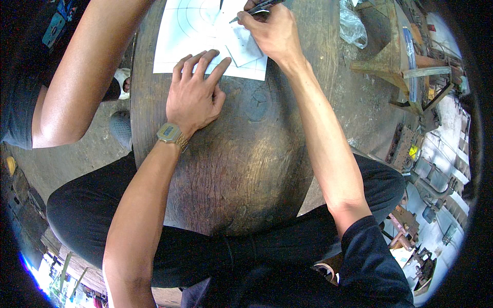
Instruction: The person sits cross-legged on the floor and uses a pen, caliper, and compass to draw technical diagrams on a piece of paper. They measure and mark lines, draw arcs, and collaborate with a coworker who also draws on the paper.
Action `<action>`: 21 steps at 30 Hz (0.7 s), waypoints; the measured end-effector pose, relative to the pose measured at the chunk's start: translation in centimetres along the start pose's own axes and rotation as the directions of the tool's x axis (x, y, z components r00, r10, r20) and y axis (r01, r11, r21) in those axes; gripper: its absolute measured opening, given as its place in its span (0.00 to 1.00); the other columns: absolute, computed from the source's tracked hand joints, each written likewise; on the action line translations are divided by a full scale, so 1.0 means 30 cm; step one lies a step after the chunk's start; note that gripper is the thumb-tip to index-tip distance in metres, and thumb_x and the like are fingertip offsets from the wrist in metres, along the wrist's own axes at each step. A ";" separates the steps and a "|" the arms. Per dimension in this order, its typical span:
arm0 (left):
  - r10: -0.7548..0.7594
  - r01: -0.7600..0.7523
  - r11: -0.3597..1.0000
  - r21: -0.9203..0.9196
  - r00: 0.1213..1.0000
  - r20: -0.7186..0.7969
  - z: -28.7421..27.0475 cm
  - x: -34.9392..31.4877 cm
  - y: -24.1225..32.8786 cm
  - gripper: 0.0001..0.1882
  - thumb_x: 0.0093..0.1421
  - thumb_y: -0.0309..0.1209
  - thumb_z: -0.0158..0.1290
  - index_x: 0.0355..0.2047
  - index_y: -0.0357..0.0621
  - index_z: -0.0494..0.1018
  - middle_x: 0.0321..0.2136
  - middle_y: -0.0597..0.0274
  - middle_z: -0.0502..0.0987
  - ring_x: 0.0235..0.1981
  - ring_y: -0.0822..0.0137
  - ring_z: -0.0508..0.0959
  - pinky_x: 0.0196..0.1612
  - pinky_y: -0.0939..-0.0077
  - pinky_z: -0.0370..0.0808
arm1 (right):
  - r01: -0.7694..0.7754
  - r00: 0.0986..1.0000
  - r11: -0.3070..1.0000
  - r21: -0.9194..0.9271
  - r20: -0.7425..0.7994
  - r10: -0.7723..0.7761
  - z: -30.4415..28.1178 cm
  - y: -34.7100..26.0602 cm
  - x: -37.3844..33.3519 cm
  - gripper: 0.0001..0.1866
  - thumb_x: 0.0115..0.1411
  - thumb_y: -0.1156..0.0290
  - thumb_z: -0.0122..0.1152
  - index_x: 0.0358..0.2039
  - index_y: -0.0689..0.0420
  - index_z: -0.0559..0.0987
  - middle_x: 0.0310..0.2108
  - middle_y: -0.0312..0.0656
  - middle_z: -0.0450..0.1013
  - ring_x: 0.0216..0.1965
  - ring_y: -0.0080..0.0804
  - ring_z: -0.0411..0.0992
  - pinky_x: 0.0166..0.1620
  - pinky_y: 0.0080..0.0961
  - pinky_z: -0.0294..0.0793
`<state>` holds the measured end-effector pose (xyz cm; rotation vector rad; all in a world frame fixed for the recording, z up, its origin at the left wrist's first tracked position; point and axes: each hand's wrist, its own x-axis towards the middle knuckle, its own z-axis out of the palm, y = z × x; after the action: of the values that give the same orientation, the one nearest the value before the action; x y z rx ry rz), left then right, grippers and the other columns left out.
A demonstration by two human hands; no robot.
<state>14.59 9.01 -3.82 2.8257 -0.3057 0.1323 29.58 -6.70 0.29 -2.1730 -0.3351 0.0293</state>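
Note:
My right hand [275, 38] grips a dark pen [265, 6], its tip low over a white sheet of paper [169, 54]. Curved and straight lines are drawn on the sheet. Under the pen side lies a smaller pale flat piece [242, 49] with straight edges; I cannot tell whether it is paper or plastic. My left hand [196, 95] rests palm down with fingers apart, fingertips on the sheet's near edge and palm over the dark wooden tabletop [231, 164]. A wristwatch [168, 132] is on my left wrist. The sheet's far end is cut off by the view.
Another person's bare arm [84, 66] reaches in at the upper left, beside the table. A wooden stand [390, 66] with a clear plastic bag [353, 28] is at the right. Metal parts and tools [431, 185] crowd the far right. My knees flank the table's near end.

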 end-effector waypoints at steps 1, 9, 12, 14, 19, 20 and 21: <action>0.002 -0.002 1.000 -0.003 1.000 -0.002 0.000 0.000 0.000 0.30 0.60 0.35 0.50 0.65 0.57 0.68 0.63 0.59 0.68 0.66 0.57 0.66 0.72 0.50 0.59 | 0.022 1.000 0.999 -0.023 0.006 -0.022 -0.003 -0.004 0.001 0.10 0.59 0.70 0.65 0.33 0.65 0.79 0.25 0.54 0.77 0.28 0.43 0.79 0.36 0.38 0.77; 0.002 -0.003 0.999 -0.053 1.000 -0.013 0.003 0.001 -0.003 0.33 0.57 0.31 0.52 0.66 0.59 0.68 0.65 0.61 0.66 0.64 0.52 0.65 0.70 0.50 0.60 | 0.161 0.985 0.983 -0.089 0.074 -0.155 0.001 -0.018 0.024 0.12 0.59 0.70 0.65 0.34 0.69 0.79 0.27 0.63 0.77 0.33 0.62 0.79 0.37 0.46 0.76; 0.011 -0.013 0.997 -0.076 0.999 -0.030 0.005 0.001 -0.006 0.31 0.57 0.31 0.52 0.64 0.55 0.69 0.64 0.60 0.67 0.63 0.51 0.66 0.70 0.50 0.60 | 0.126 0.989 0.987 -0.098 0.096 -0.117 -0.003 -0.020 0.033 0.13 0.59 0.70 0.65 0.32 0.70 0.79 0.26 0.63 0.76 0.32 0.61 0.79 0.36 0.46 0.76; 0.015 -0.020 0.995 -0.098 0.999 -0.046 0.008 0.001 -0.009 0.28 0.57 0.31 0.52 0.61 0.50 0.70 0.64 0.58 0.67 0.62 0.49 0.67 0.70 0.50 0.60 | 0.090 0.991 0.990 -0.110 0.111 -0.078 -0.008 -0.028 0.037 0.13 0.59 0.69 0.65 0.32 0.70 0.79 0.25 0.63 0.76 0.31 0.61 0.79 0.36 0.46 0.76; -0.058 0.031 0.978 -0.205 0.990 -0.127 0.018 -0.003 -0.017 0.19 0.57 0.26 0.52 0.50 0.41 0.71 0.58 0.51 0.69 0.61 0.51 0.70 0.68 0.49 0.64 | 0.075 0.985 0.993 -0.094 0.165 -0.059 -0.019 -0.050 0.031 0.13 0.59 0.69 0.65 0.32 0.70 0.80 0.25 0.62 0.76 0.30 0.60 0.78 0.35 0.46 0.76; -0.088 0.050 0.967 -0.250 0.985 -0.146 0.021 -0.005 -0.017 0.17 0.56 0.25 0.52 0.48 0.39 0.70 0.57 0.49 0.69 0.60 0.49 0.70 0.67 0.49 0.65 | 0.082 0.986 0.994 -0.070 0.152 -0.071 -0.009 -0.051 0.029 0.13 0.60 0.68 0.65 0.32 0.69 0.80 0.25 0.62 0.76 0.30 0.60 0.78 0.36 0.45 0.76; -0.129 0.078 0.948 -0.309 0.980 -0.149 0.023 -0.007 -0.018 0.17 0.55 0.23 0.52 0.47 0.39 0.70 0.57 0.48 0.69 0.59 0.48 0.70 0.66 0.48 0.66 | 0.090 0.987 0.995 -0.045 0.140 -0.083 0.006 -0.051 0.028 0.13 0.60 0.68 0.65 0.32 0.68 0.81 0.26 0.62 0.77 0.30 0.59 0.78 0.36 0.45 0.76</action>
<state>14.54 9.35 -4.65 2.5006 -0.1253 0.2739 30.00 -5.52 1.51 -2.2104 -0.5140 0.1236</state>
